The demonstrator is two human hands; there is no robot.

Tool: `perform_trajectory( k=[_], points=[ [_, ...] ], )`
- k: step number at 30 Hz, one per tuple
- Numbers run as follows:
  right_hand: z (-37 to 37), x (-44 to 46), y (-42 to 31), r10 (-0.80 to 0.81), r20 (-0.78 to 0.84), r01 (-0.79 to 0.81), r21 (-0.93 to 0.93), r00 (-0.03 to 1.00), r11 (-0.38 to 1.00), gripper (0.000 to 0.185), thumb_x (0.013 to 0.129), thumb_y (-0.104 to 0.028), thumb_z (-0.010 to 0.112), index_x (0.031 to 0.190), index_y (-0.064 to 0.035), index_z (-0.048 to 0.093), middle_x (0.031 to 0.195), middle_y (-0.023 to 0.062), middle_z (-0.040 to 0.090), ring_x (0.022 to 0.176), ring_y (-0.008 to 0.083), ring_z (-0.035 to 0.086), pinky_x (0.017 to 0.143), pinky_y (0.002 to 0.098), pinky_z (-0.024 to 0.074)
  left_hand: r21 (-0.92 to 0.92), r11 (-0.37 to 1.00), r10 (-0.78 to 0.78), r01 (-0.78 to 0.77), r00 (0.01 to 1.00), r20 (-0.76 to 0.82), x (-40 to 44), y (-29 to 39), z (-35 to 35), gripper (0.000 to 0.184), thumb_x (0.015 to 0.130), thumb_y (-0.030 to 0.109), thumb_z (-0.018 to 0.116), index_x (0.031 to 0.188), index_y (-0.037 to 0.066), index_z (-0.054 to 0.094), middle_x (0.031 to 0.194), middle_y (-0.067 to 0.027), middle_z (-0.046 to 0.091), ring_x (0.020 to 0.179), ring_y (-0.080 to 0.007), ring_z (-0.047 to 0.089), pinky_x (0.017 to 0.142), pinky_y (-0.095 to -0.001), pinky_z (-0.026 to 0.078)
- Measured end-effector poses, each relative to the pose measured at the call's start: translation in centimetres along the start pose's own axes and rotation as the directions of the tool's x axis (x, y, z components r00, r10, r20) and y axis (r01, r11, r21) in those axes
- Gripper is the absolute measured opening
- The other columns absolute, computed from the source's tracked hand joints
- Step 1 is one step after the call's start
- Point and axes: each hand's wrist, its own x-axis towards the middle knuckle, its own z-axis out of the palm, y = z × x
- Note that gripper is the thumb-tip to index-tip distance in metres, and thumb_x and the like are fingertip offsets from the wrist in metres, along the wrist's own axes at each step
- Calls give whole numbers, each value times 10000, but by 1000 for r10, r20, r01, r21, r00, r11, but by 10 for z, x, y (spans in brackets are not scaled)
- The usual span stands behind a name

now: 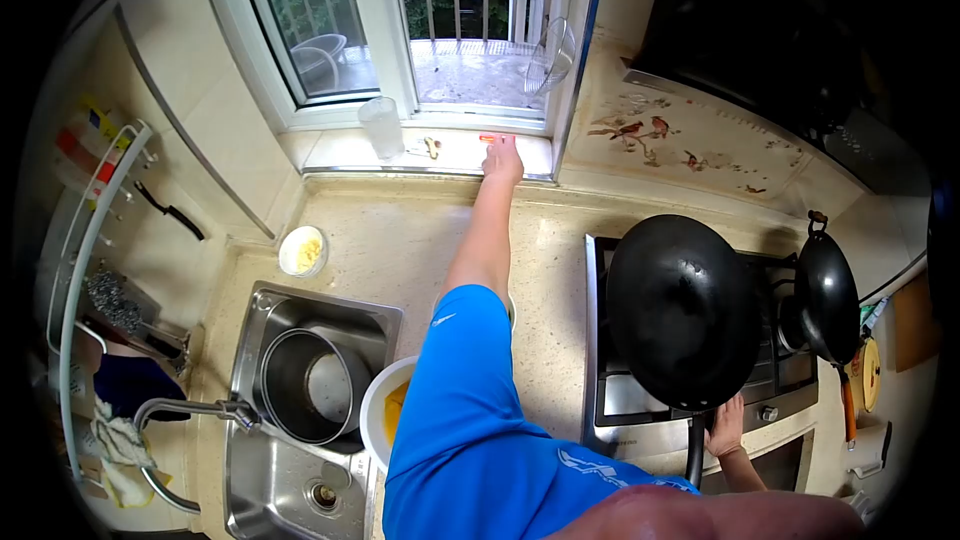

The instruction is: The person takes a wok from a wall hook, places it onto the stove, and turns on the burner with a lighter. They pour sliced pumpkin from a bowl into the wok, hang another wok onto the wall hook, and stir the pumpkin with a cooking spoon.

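Note:
My left hand (503, 158) reaches out over the windowsill, its fingers closed at a small red-orange object (491, 138) that is too small to identify. Left of it on the sill are some small yellowish-brown bits (430, 147) and a clear plastic cup (381, 128). My right hand (727, 428) rests at the front edge of the gas stove (630, 410), fingers stretched out, beside the handle of a large black wok (683, 315). The wok's rim partly covers the fingertips. No held thing shows in that hand.
A second, smaller wok (828, 295) leans at the stove's right. In the steel sink (250, 460) stands a deep pot (310, 390). A white bowl with yellow contents (375, 405) is partly behind my sleeve. A small bowl (303, 251) sits behind the sink; the faucet (200, 407) is left.

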Motion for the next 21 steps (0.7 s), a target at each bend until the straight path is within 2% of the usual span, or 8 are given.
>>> perform_trajectory(
  k=[1,4,7,9,11,15,17,21],
  points=[
    [0,1,-2,-9,1,9,10,1000,1000,807,696,-559,485,1239,12,314,1270,221,314,1196,406,250,971,505,196,-9,1000,1,-1,1000,4,3,-1,4,342,782,47,432,1119,104,453,1179,-112,423,1053,-291,464,850,-411,415],
    [-1,3,-1,-7,13,6,15,1000,1000,767,698,-532,502,1231,-8,331,1256,213,333,1185,407,263,970,505,200,125,992,12,-8,999,-36,11,-4,13,359,811,101,411,1159,183,438,1206,-76,400,1063,-267,458,842,-416,419],
    [-2,3,-3,-25,14,25,25,1000,999,736,698,-507,516,1225,-23,344,1241,206,350,1173,405,278,965,504,210,190,981,47,-45,999,-6,17,-10,15,364,818,121,408,1176,187,423,1210,-63,403,1070,-262,453,840,-418,420],
    [-2,6,-3,-44,3,44,26,999,999,720,697,-493,523,1221,-30,352,1234,202,358,1166,403,287,962,503,215,207,977,63,-58,998,-17,18,-8,10,333,823,136,412,1153,150,455,1200,-70,409,1074,-246,454,825,-410,432],
    [-1,5,-4,-32,8,31,17,999,999,704,698,-476,531,1218,-35,355,1227,202,363,1156,404,299,956,506,224,346,938,-17,-16,995,94,16,1,-1,327,824,150,444,1144,97,487,1194,-64,416,1082,-202,447,829,-359,426],
    [2,3,1,-60,-4,60,24,998,998,685,698,-459,538,1209,-36,367,1226,203,364,1149,404,307,952,502,231,281,959,-71,42,993,94,14,0,-4,267,811,135,476,1055,49,544,1138,-111,431,1059,-227,465,816,-330,443],
    [0,4,-2,-60,11,59,48,998,997,688,695,-449,543,1208,-27,362,1226,209,360,1149,406,307,949,500,237,253,967,-46,30,997,56,3,2,-9,261,788,128,513,1015,2,534,1088,-175,425,1028,-298,481,794,-351,467],
    [-3,4,-8,-23,-22,24,22,999,999,689,696,-441,542,1200,-8,362,1218,221,363,1145,411,307,944,500,240,205,978,-48,44,999,14,-11,-4,-12,265,767,140,555,986,-7,534,1059,-203,430,973,-318,511,790,-362,469]
  ],
)
